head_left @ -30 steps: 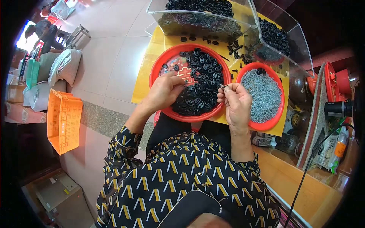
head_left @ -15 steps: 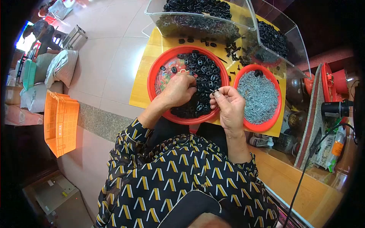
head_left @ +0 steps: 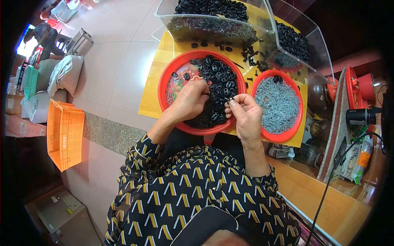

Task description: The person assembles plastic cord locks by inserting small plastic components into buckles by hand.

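Note:
My left hand (head_left: 190, 100) is over the middle of a large red basin (head_left: 163, 69) with a printed floral bottom. Its fingers are pinched together among black plastic two-hole pieces (head_left: 223, 76); whatever lies between the fingertips is hidden. At the basin's right rim, my right hand (head_left: 246, 115) pinches a tiny dark piece (head_left: 230, 99) with a pale tip between thumb and forefinger, too small to name surely. Just right of that hand stands a smaller red bowl (head_left: 301, 110) full of small silvery metal parts, apparently screws (head_left: 277, 104), with a few black pieces at its top edge.
Clear plastic bins (head_left: 213, 18) of black parts stand at the back of the yellow board (head_left: 150, 98). Loose black pieces (head_left: 250, 55) lie before them. An orange crate (head_left: 65, 135) and sacks (head_left: 65, 76) are on the left; a black cable (head_left: 328, 184) hangs on the right.
My left hand has shifted slightly, its fingertips drawn closer together over the black pieces. The right hand keeps its pinch almost unmoved. The whole view has moved a little.

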The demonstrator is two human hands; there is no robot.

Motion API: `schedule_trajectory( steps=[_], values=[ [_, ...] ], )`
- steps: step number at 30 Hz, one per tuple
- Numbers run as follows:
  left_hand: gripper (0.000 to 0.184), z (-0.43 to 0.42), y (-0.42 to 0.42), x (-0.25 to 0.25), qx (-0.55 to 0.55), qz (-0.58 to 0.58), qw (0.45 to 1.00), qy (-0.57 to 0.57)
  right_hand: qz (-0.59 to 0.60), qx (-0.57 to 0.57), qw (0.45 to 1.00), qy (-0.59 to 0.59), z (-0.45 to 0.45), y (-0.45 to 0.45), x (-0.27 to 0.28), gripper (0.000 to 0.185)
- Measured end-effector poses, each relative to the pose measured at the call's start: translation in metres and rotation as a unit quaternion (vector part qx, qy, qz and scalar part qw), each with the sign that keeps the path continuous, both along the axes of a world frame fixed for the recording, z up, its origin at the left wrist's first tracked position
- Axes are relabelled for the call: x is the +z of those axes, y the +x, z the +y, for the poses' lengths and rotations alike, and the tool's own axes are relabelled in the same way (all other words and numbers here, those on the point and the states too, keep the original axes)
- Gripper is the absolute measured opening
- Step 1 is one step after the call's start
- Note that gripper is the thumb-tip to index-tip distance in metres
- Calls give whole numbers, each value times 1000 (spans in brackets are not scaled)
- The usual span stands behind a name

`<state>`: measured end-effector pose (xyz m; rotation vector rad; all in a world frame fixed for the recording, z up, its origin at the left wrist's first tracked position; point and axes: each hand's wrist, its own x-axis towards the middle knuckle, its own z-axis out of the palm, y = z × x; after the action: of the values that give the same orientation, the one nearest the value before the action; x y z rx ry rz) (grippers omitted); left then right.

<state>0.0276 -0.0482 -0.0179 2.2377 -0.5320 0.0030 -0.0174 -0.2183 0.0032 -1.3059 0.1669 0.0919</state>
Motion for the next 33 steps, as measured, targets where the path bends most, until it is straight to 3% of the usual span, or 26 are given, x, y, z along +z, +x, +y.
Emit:
schedule_trajectory(
  steps=[2,3,5,9,11,18,20,21,26,33],
  values=[
    [13,4,-9,2,16,118,977,-174,-10,5,1000,-19,1,-1,0,3],
    [13,5,-14,4,17,120,977,-174,-29,13,999,-25,4,-1,0,4],
    [12,8,-23,10,8,209,929,-304,-48,23,998,-31,11,-2,0,5],
    [17,14,-34,16,30,229,904,-360,-101,66,990,-66,25,-5,1,7],
    [19,15,-39,17,54,277,846,-452,-87,77,992,-56,29,-6,2,6],
    [17,19,-49,3,45,253,808,-530,-46,75,996,-5,38,-8,6,8],
    [14,17,-53,5,105,204,872,-431,-26,76,996,32,39,-8,6,8],
    [14,14,-56,7,105,204,872,-432,-26,76,996,32,40,-8,5,8],
    [15,9,-60,5,124,229,804,-535,-39,51,995,69,44,-9,7,6],
    [19,17,-56,4,68,306,751,-581,3,96,991,96,43,-8,4,6]
  ],
)
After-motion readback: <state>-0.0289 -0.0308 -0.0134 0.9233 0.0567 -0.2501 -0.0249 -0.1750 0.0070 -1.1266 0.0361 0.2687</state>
